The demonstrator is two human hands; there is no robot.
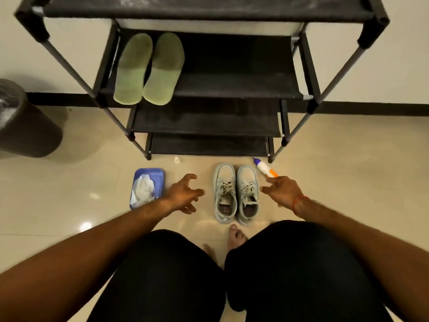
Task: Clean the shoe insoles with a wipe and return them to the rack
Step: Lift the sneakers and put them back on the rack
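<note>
Two green insoles lie side by side on the left end of a shelf of the black shoe rack. On the floor in front of the rack stands a pair of grey lace-up shoes. My left hand hovers just left of the shoes with its fingers spread, holding nothing. Right of the shoes, my right hand is also empty, its fingers pointing at them. A crumpled white wipe lies in a blue tray to the left of my left hand.
A white spray bottle with an orange end lies on the floor behind my right hand. A small clear cap sits by the rack's foot. A dark bin with a liner stands at the far left. My knees and bare feet fill the foreground.
</note>
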